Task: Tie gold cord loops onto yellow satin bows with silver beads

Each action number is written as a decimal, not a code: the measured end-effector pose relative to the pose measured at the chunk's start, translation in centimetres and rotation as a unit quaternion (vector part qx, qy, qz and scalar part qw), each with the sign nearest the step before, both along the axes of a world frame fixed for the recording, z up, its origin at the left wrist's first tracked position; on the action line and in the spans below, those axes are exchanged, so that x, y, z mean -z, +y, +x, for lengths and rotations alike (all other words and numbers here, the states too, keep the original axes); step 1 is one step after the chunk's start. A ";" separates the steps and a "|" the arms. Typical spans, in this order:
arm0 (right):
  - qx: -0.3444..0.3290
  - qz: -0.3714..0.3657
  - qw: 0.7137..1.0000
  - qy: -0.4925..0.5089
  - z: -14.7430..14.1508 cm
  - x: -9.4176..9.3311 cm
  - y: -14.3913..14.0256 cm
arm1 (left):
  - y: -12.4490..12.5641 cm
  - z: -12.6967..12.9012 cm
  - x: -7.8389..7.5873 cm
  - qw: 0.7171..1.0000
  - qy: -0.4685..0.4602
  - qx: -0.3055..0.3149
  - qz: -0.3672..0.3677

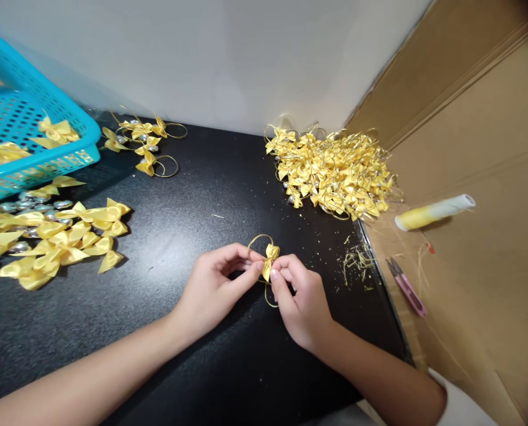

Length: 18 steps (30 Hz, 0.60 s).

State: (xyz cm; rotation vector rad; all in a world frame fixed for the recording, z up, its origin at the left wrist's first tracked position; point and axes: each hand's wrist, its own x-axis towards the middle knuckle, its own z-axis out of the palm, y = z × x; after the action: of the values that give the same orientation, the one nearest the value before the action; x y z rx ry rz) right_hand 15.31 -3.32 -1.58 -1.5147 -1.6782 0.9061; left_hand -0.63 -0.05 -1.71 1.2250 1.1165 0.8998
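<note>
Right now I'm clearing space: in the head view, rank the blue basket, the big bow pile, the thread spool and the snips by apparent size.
1. blue basket, partly cropped
2. big bow pile
3. thread spool
4. snips, close to the spool, so unsure

Both forearms reach in from the lower edge and converge near the desk's front middle. The left hand [214,287] and right hand [301,302] meet fingertip to fingertip, thumbs and forefingers pinched, wrists lying low.

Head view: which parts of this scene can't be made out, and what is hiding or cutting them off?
- Yellow bow: its middle is covered by the fingertips of the left hand and right hand, so the grip there is unclear.
- Blue basket: cut off by the left edge; its contents show only partly.
- Silver beads: mostly buried under loose bows.
- Bow pile: single pieces too tangled to count.
- Snips: blades too small to judge.
</note>
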 end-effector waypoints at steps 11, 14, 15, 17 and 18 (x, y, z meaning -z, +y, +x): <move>0.001 0.000 1.000 -0.002 0.0 0.2 -0.1 | 0.0 0.1 0.3 1.000 -0.012 -0.020 0.011; 0.002 0.000 1.000 -0.005 0.0 0.3 -0.1 | 0.0 0.2 0.1 1.000 -0.012 -0.016 0.007; 0.002 -0.001 1.000 -0.005 0.0 0.3 -0.1 | 0.0 0.2 0.1 1.000 -0.012 -0.015 0.006; 0.002 -0.003 1.000 -0.004 0.0 0.3 0.0 | 0.0 0.2 0.1 1.000 -0.012 -0.016 0.003; 0.002 -0.005 1.000 -0.004 0.0 0.3 0.0 | 0.0 0.2 0.1 1.000 -0.010 -0.017 0.001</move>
State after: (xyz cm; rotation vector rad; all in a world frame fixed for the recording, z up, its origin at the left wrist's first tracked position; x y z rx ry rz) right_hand 15.30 -3.32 -1.89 -1.5293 -1.6775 0.9083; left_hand -0.42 -0.04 -1.80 1.1981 1.1241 0.9375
